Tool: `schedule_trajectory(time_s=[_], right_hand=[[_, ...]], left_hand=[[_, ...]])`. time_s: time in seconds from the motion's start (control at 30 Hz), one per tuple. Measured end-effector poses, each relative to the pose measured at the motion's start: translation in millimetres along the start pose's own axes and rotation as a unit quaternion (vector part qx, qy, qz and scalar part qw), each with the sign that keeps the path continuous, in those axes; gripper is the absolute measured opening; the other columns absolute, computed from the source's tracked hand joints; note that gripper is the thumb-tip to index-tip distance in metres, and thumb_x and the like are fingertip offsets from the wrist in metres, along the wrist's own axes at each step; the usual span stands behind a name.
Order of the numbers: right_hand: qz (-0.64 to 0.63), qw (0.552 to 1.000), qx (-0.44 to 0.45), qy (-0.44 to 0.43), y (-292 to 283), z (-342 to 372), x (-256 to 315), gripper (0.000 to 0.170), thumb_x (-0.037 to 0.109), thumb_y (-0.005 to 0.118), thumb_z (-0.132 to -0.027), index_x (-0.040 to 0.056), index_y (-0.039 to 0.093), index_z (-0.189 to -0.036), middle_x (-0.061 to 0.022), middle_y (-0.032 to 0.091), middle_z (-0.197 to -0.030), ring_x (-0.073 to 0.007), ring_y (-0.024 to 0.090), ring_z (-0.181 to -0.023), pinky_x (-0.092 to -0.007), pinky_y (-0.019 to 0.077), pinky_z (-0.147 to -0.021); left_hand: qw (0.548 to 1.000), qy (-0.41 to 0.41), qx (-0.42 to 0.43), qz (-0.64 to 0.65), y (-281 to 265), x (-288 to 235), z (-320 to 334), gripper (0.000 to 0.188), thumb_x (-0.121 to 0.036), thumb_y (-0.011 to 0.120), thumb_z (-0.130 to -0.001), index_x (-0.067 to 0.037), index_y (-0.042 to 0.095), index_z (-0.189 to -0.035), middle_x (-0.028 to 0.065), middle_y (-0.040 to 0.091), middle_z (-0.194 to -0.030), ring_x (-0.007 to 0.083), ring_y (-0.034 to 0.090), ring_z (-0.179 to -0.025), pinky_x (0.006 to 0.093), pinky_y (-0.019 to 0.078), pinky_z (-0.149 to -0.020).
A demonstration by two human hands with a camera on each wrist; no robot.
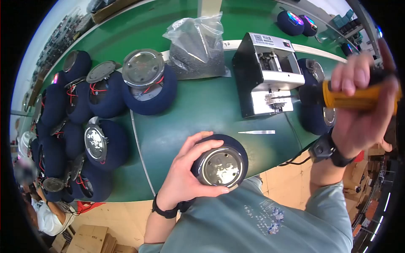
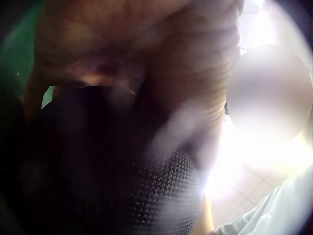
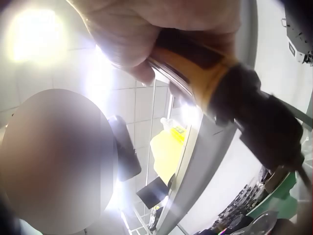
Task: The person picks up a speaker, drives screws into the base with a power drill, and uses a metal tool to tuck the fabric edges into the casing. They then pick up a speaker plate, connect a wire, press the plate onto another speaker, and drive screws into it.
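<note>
My left hand holds a round dark-blue fabric speaker near the front edge of the table, thumb and fingers curled round its sides. The speaker's shiny disc-shaped base faces up. In the left wrist view the dark mesh side fills the lower part. Raised at the right, my right hand grips a yellow-and-black electric screwdriver. Its thin bit points left and overlaps the front outlet of a screw feeder in the head view. The right wrist view shows the driver's black nose.
Several speakers with loose bases and red wires crowd the left side. A clear bag of small dark pieces stands behind. White tweezers lie before the feeder. More speakers sit right of it; lit ones are farther back.
</note>
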State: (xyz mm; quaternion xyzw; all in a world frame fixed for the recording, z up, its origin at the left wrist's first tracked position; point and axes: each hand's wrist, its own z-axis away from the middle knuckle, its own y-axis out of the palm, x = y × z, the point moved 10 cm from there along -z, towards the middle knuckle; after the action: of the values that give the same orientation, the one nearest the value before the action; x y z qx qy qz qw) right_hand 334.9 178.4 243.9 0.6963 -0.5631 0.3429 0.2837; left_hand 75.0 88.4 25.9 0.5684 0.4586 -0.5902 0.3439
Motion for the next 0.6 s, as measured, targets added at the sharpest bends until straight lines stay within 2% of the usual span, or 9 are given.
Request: schedule_trajectory(time_s=[0.03,0.07,0.1,0.17,0.2,0.33,0.37,0.43,0.6], right_hand=[[0.031,0.999,-0.027,-0.025,-4.4,13.7,6.8,0.077,0.047,0.054,-0.117,-0.0051,0.032,-0.170,-0.0025,0.054,-0.088,-0.0134,0.054,-0.073,-0.0374,0.0506,-0.076],[0.078,0.997,0.010,-0.008,-2.5,18.3,6.5,0.093,0.062,0.057,-0.113,-0.0047,0.027,-0.171,-0.0018,0.054,-0.085,-0.0134,0.054,-0.067,-0.0373,0.0533,-0.072],[0.084,0.996,-0.010,0.002,-2.6,21.5,1.7,0.109,0.073,0.064,-0.104,-0.0053,0.027,-0.170,-0.0007,0.055,-0.082,-0.0130,0.053,-0.062,-0.0352,0.0525,-0.067],[0.118,0.991,-0.052,0.029,-9.7,29.0,-15.7,0.118,0.075,0.072,-0.095,-0.0058,0.029,-0.169,0.0002,0.054,-0.082,-0.0124,0.053,-0.063,-0.0340,0.0517,-0.066],[0.151,0.986,-0.075,0.013,-8.9,29.1,-17.8,0.114,0.070,0.076,-0.094,-0.0054,0.032,-0.167,-0.0002,0.054,-0.082,-0.0121,0.052,-0.063,-0.0328,0.0508,-0.065],[0.109,0.992,-0.062,-0.001,-12.0,32.3,-39.0,0.095,0.066,0.069,-0.103,-0.0034,0.039,-0.161,-0.0009,0.051,-0.077,-0.0144,0.052,-0.060,-0.0328,0.0488,-0.060],[0.051,0.997,-0.028,-0.059,-10.6,29.1,-41.3,0.075,0.046,0.072,-0.110,-0.0079,0.045,-0.155,-0.0025,0.054,-0.071,-0.0135,0.054,-0.056,-0.0323,0.0502,-0.055],[0.012,0.998,-0.037,-0.049,-11.0,28.9,-50.5,0.056,0.036,0.070,-0.114,-0.0071,0.051,-0.144,-0.0029,0.053,-0.071,-0.0132,0.053,-0.054,-0.0321,0.0483,-0.052],[0.011,0.998,-0.027,-0.048,-8.1,31.3,-58.1,0.039,0.028,0.068,-0.115,-0.0061,0.057,-0.130,-0.0041,0.055,-0.069,-0.0132,0.051,-0.051,-0.0322,0.0468,-0.050]], left_hand=[[1.000,0.000,0.000,0.007,0.4,-0.6,-0.3,0.093,-0.028,0.107,-0.059,-0.009,0.072,-0.144,0.0199,0.062,-0.151,0.0363,0.057,-0.148,0.0476,0.0489,-0.121],[1.000,0.004,-0.002,0.006,0.0,-1.5,-0.4,0.093,-0.027,0.107,-0.059,-0.008,0.072,-0.144,0.0200,0.062,-0.150,0.0363,0.057,-0.148,0.0474,0.0493,-0.121],[1.000,0.008,-0.006,0.003,-0.4,-1.6,-0.6,0.093,-0.027,0.107,-0.059,-0.008,0.073,-0.143,0.0200,0.063,-0.149,0.0363,0.057,-0.148,0.0472,0.0496,-0.121],[1.000,0.006,-0.006,0.014,0.4,0.4,-0.1,0.093,-0.027,0.107,-0.058,-0.008,0.073,-0.143,0.0192,0.064,-0.148,0.0360,0.057,-0.148,0.0471,0.0501,-0.120],[1.000,0.002,-0.006,0.014,0.1,1.9,0.2,0.093,-0.027,0.107,-0.058,-0.007,0.073,-0.142,0.0189,0.064,-0.148,0.0356,0.057,-0.148,0.0470,0.0501,-0.120],[1.000,0.000,-0.004,0.007,0.9,1.6,0.4,0.094,-0.027,0.108,-0.057,-0.008,0.073,-0.142,0.0179,0.065,-0.148,0.0354,0.055,-0.150,0.0480,0.0497,-0.121],[1.000,0.002,-0.006,0.006,0.7,1.5,0.5,0.094,-0.027,0.108,-0.057,-0.008,0.072,-0.143,0.0178,0.064,-0.148,0.0356,0.055,-0.150,0.0485,0.0494,-0.121],[1.000,-0.001,-0.007,0.012,1.2,2.9,0.9,0.095,-0.027,0.108,-0.057,-0.008,0.072,-0.143,0.0177,0.064,-0.148,0.0361,0.055,-0.150,0.0487,0.0491,-0.121],[0.999,-0.016,-0.007,0.040,1.4,9.7,1.8,0.095,-0.027,0.108,-0.057,-0.008,0.072,-0.143,0.0178,0.064,-0.148,0.0370,0.054,-0.151,0.0488,0.0483,-0.122]])
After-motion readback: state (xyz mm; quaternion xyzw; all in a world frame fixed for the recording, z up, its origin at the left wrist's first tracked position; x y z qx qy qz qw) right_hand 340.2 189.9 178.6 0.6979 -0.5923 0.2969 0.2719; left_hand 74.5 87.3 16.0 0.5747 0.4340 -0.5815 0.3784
